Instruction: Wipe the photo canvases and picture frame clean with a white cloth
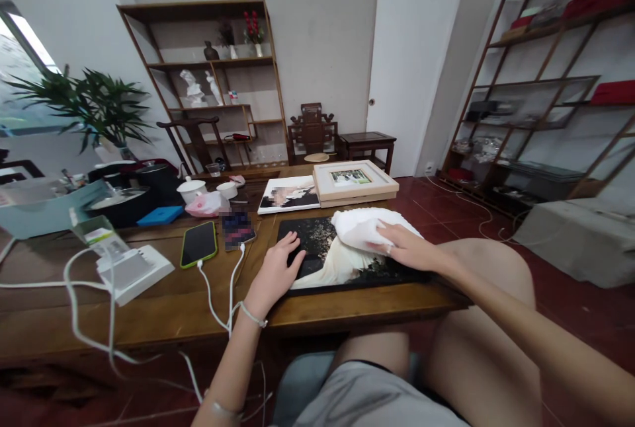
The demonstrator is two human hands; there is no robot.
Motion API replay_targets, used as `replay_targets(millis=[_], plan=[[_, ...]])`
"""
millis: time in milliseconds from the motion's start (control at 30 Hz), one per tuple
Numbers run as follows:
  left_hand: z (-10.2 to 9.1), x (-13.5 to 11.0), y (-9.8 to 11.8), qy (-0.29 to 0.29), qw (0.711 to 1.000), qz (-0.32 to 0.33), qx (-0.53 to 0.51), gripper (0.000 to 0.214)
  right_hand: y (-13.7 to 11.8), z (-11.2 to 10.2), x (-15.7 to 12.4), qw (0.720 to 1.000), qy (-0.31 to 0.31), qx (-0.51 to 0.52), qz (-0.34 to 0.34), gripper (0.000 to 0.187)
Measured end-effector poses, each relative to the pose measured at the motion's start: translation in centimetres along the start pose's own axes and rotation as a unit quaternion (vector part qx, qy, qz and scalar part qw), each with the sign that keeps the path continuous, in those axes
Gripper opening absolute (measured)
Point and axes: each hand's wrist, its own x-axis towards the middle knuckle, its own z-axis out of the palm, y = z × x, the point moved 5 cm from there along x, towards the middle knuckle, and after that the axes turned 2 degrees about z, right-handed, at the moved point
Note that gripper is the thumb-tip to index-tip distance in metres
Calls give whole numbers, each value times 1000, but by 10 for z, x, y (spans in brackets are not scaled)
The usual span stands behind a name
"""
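Observation:
A dark picture panel (317, 235) with a pale swirling image lies flat at the near edge of the wooden table (163, 308). My left hand (278, 271) rests on the panel's left edge, fingers spread flat. My right hand (407, 245) presses a white cloth (362, 225) onto the panel's upper right part, fingers lying over the cloth. Just behind the panel sit a light wooden framed photo (354, 182) and an unframed print (289, 194).
A green-cased phone (198, 243) and a second phone (237, 229) lie charging on white cables (218, 305). White boxes (133, 271), a blue tray (159, 215), teaware (191, 189) and a plant (92, 106) crowd the left. Shelves line the back wall and right side.

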Motion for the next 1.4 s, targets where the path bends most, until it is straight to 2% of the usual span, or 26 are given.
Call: replay_targets(millis=[133, 233, 333, 533, 667, 767, 900, 1033, 1133, 1233, 1400], plan=[[0, 0, 1, 2, 1000, 3, -3, 39, 2, 4, -35, 1000, -8, 4, 3, 43], [0, 0, 1, 2, 1000, 1, -1, 39, 9, 1, -37, 1000, -2, 14, 22, 45], [0, -1, 1, 2, 1000, 6, 4, 39, 13, -7, -18, 999, 1, 26, 26, 43], [1, -1, -2, 4, 1000, 5, 5, 40, 18, -17, 39, 999, 23, 42, 16, 43], [2, -1, -3, 1, 1000, 0, 4, 39, 18, -15, 50, 999, 31, 35, 7, 39], [2, -2, -4, 3, 1000, -2, 5, 39, 12, -10, 32, 1000, 19, 21, 0, 38], [5, -2, -6, 8, 1000, 1, 9, 38, -5, -5, -14, 1000, -1, -1, -1, 37], [6, -3, -7, 17, 1000, 0, 11, 36, -38, -4, -56, 997, -25, -1, -75, 23], [7, -3, -7, 18, 1000, 2, 9, 36, -52, -5, -66, 992, -40, -10, -121, 15], [6, -3, -6, 19, 1000, 6, 10, 36, -43, -4, -53, 993, -46, -14, -104, 20], [7, -4, -7, 23, 999, 13, 17, 35, -10, -3, 0, 999, -21, -28, -31, 38]])
